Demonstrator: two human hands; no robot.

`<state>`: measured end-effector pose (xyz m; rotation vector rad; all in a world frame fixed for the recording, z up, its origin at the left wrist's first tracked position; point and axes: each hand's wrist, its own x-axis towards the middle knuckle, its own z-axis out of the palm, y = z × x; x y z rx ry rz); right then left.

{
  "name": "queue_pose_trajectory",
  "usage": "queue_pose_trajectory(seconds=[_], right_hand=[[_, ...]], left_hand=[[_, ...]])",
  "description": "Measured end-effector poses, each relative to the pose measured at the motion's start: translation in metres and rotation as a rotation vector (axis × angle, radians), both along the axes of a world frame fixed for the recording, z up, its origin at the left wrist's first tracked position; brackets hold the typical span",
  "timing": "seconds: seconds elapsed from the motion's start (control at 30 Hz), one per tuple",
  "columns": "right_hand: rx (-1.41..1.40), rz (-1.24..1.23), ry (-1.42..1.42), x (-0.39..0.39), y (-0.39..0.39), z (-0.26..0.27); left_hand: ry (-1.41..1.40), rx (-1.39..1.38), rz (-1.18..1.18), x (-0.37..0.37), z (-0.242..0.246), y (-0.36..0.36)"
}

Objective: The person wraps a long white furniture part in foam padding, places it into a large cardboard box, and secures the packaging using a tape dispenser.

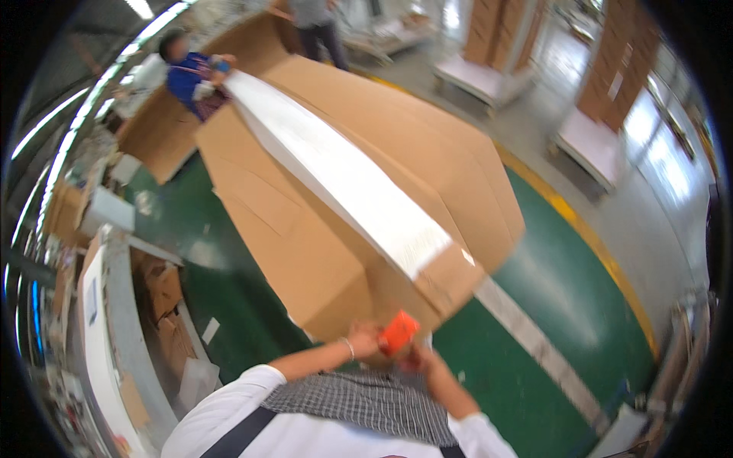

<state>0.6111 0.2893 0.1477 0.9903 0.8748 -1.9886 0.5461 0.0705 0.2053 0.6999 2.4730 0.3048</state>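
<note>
Low in front of my body, my left hand (pixel 366 339) holds a small bright orange-red rectangular object (pixel 401 332), too blurred to name further. My right hand (pixel 413 359) is just below its lower right corner. Blur hides whether those fingers grip anything. Beyond both hands lies a large cardboard sheet (pixel 275 229) with its flaps spread. A long white wrapped piece (pixel 343 172) runs along its middle, and a brown cardboard cap (pixel 449 280) covers the near end. The near edge of the cardboard reaches my hands.
A person in blue (pixel 192 77) stands at the far end of the white piece, hands near it. Another person (pixel 315 28) is behind the cardboard. Carts (pixel 590 149) carry tall brown cartons at right. A shelf unit (pixel 129 320) stands at left, above green floor (pixel 550 229).
</note>
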Motion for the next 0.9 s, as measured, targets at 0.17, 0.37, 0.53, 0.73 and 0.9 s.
queue_pose_trajectory(seconds=[0.17, 0.37, 0.53, 0.73, 0.9], right_hand=[[-0.621, 0.093, -0.168, -0.024, -0.053, -0.109], [0.487, -0.315, 0.217, -0.123, 0.081, -0.065], [1.385, -0.161, 0.611, -0.254, 0.236, -0.011], [1.035, -0.235, 1.382, -0.223, 0.203, 0.214], [1.382, 0.062, 2.014, -0.142, 0.127, 0.216]], left_hand=[[-0.216, -0.221, -0.083, -0.013, -0.030, -0.008], [-0.232, -0.358, -0.039, 0.022, -0.033, -0.009], [-0.051, -0.130, 0.066, -0.005, -0.061, -0.039], [0.318, 0.622, 0.499, -0.070, 0.137, 0.081], [-0.361, 0.995, 0.721, -0.081, 0.129, 0.141]])
